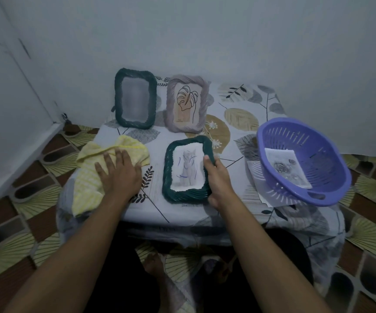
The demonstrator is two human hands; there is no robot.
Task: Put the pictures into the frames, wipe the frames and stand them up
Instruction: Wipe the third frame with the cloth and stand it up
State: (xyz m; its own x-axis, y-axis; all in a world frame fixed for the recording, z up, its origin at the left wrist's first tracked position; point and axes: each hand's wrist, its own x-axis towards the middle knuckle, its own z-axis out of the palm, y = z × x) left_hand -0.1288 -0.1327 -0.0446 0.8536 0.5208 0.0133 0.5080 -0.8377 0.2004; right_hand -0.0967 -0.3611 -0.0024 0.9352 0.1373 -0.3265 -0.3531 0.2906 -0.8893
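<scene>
A small desk (pixel 151 208) under a leaf-print cover sits against a pale wall, with patterned flooring around it. Nearest the camera, both forearms reach in from the bottom of the picture. The left hand (pixel 119 175) lies flat, fingers straight and spread, on the yellow cloth (pixel 87 177) at centre left. The right hand (pixel 216 179) curls its fingers round the right edge of the dark green frame (pixel 183 196), which lies flat at centre with the cat picture (pixel 187 170) in it.

The frame's long axis runs near to far, leaning a little rightward. The cloth lies to its left, apart from it, so wiping likely calls for the left hand to carry the cloth rightward while the right steadies the frame.

Farther back stand a green frame (pixel 118 98) and a mauve frame (pixel 201 105). At right, a purple basket (pixel 331 154) holds a loose picture (pixel 286 166).
</scene>
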